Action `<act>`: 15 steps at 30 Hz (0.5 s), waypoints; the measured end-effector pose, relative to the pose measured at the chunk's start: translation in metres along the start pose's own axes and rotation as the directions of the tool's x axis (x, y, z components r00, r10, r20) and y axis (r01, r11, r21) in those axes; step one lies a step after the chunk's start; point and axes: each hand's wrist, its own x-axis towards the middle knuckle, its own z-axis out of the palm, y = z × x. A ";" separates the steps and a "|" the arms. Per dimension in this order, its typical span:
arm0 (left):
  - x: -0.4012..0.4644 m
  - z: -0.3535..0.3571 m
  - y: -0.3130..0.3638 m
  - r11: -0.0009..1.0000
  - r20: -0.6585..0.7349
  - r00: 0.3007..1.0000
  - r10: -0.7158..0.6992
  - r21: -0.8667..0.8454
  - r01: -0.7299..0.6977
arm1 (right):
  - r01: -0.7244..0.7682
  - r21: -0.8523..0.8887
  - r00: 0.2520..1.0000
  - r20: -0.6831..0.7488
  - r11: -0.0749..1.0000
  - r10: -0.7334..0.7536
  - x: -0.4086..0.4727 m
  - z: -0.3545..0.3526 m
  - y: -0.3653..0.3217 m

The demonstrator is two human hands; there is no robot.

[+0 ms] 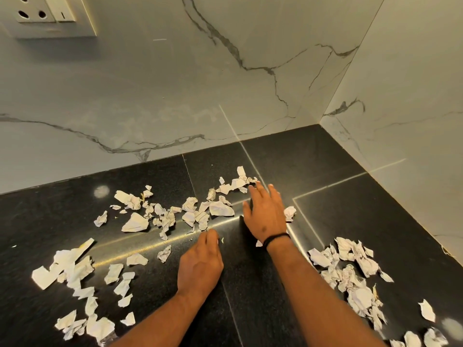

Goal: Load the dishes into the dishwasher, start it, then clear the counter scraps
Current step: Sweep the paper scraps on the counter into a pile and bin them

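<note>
2 hands: left, right. 1 black band on right wrist. Paper scraps on 1 bench: too many to count exactly, dozens, in approx 3 clusters: far centre, near left, near right. 1 socket plate on wall, w/ 1 switch.

Torn, crumpled white paper scraps lie scattered over the black stone counter — a dense band across the middle, toward the back wall edge. Larger, flatter pieces lie toward the left front, and a crumpled heap sits by the right edge — some faintly lined.
</note>
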 end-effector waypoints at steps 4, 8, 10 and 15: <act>0.000 0.000 0.001 1.000 0.004 1.000 -0.006 0.005 0.006 | 0.053 -0.032 0.981 0.190 0.998 -0.046 0.016 0.019 -0.007; 0.001 0.000 0.000 1.000 0.009 1.000 -0.005 0.005 0.005 | 0.032 -0.054 0.998 0.046 0.998 -0.029 -0.007 0.027 -0.001; 0.001 0.001 -0.001 1.000 0.013 1.000 -0.011 -0.003 0.011 | 0.020 -0.060 0.998 -0.052 0.998 -0.024 -0.026 0.028 0.007; 0.000 0.001 -0.002 1.000 0.015 1.000 -0.018 -0.021 0.018 | -0.116 -0.069 0.983 -0.148 0.991 0.105 -0.045 0.011 0.011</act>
